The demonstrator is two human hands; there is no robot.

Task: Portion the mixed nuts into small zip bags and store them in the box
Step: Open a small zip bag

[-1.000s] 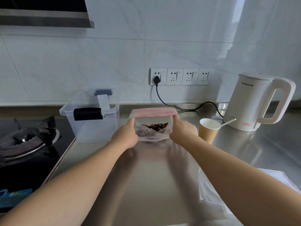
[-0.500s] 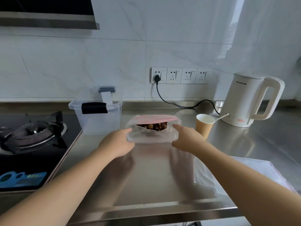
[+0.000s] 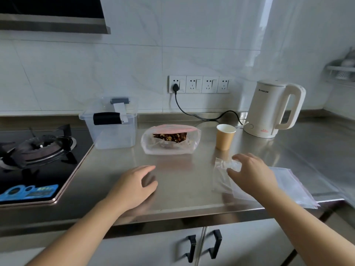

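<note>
While cup (image 3: 225, 136) flanks nut bag (image 3: 170, 139), kettle (image 3: 272, 109) stands behind.

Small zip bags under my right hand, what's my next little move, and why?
Probably pinch the top small zip bag with your right hand and lift it off the stack. The fingers are already over it, neither hand holds anything, and the big nut bag stands open.
</note>
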